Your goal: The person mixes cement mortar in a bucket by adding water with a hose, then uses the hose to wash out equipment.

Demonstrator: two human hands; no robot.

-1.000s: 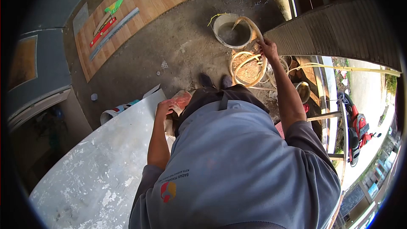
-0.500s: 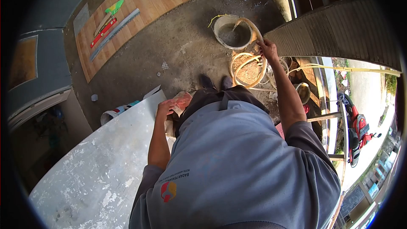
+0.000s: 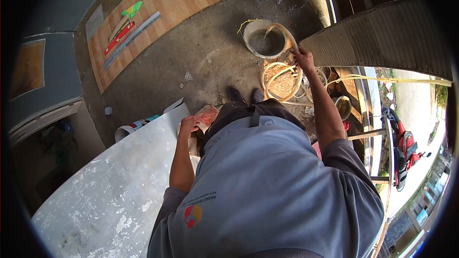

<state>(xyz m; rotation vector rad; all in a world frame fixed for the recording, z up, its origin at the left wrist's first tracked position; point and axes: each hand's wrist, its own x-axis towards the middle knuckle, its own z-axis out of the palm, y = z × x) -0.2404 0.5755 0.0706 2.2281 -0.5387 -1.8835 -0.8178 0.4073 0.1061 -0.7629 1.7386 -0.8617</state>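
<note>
My right hand [image 3: 304, 58] is closed around a thick yellowish hose [image 3: 288, 35]. The hose arches over the rim of a round grey bucket [image 3: 246, 42], with its end above the cloudy grey water inside. More of the hose lies in loose coils [image 3: 267, 85] on the ground below that hand. My left hand [image 3: 190, 124] hangs low by the corner of a worn white tabletop [image 3: 119, 186], fingers loosely extended beside a crumpled reddish plastic bag [image 3: 207, 114]. Whether its fingertips touch the bag is hard to see.
Wood-look boards [image 3: 177, 0] at the far left carry a red spirit level [image 3: 119, 38], a long grey metal bar [image 3: 132, 40] and a green bag [image 3: 132, 9]. Corrugated sheeting [image 3: 377, 38] stands at right, with a ladder-like frame [image 3: 388, 148] and a red motorbike [image 3: 406, 145] beyond.
The view has shifted slightly. My right hand keeps its grip on the hose over the bucket, and my left hand stays by the table corner, its fingers slightly lower.
</note>
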